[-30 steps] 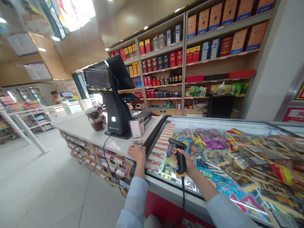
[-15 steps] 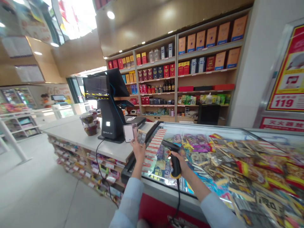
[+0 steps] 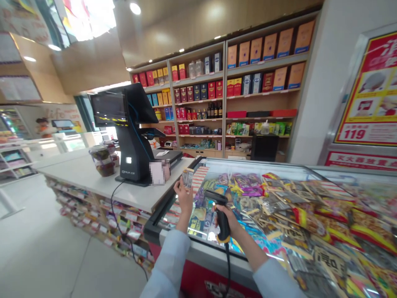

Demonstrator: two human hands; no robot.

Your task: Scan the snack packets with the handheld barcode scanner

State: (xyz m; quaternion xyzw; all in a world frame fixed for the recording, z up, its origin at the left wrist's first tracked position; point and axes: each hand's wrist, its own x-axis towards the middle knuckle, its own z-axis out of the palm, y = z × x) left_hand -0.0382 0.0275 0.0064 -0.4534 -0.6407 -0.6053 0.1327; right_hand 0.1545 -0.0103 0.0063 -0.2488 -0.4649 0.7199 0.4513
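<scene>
My left hand (image 3: 185, 198) is closed on a small packet (image 3: 187, 177), held up over the near left corner of the glass-topped freezer (image 3: 161, 219). What is printed on the packet is too small to read. In my right hand (image 3: 228, 215) is a black barcode scanner (image 3: 222, 219) with yellow trim, gripped by its handle. Its head points left toward the packet, and the two stand apart. From the handle's foot a black cable hangs down the freezer's front. Blurred pale items (image 3: 157, 173) stand on the counter, left of my left hand.
Left, a white counter (image 3: 136, 194) carries a black checkout terminal (image 3: 130, 136) and lidded tubs (image 3: 104, 160). Many snack bags (image 3: 310, 207) cover the freezer to the right. Shelves of boxes (image 3: 198, 93) line the back wall. A cable (image 3: 115, 215) dangles before the counter.
My left hand has come away from the pale items on the counter, moving right with the packet toward the scanner. The view has turned slightly to the right.
</scene>
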